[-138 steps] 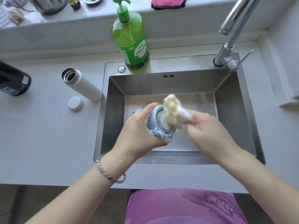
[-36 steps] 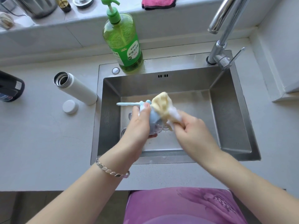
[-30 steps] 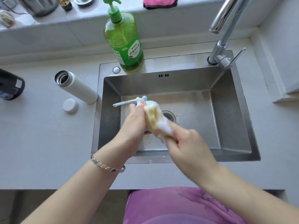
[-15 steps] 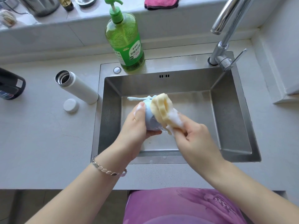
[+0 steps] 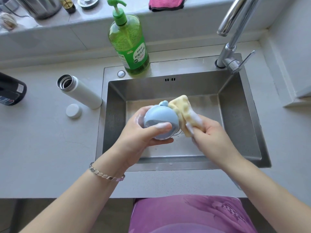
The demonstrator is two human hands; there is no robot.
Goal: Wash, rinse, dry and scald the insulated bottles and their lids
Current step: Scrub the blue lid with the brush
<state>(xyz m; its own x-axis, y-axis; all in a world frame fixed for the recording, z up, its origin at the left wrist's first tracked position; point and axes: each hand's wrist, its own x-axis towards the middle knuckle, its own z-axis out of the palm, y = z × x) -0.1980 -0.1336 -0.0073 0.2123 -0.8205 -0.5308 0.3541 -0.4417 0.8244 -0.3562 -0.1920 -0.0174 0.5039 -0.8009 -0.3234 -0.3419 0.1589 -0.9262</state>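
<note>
Over the steel sink (image 5: 244,118) my left hand (image 5: 143,133) grips a round light-blue bottle lid (image 5: 161,120), its domed top turned toward me and my soapy thumb across its rim. My right hand (image 5: 210,133) holds a sudsy yellow sponge cloth (image 5: 182,110) against the lid's right side. A white insulated bottle (image 5: 79,89) stands uncapped on the counter left of the sink, with its white cap (image 5: 73,111) in front of it.
A green dish-soap pump bottle (image 5: 129,47) stands at the sink's back rim. The chrome tap (image 5: 235,31) rises at the back right. A dark bottle (image 5: 10,93) lies at the far left. A pink cloth (image 5: 166,3) and metal items sit on the ledge.
I have turned the blue lid in my left hand, so its domed top now faces me and its strap is out of sight. The sponge has shifted to the lid's right side.
</note>
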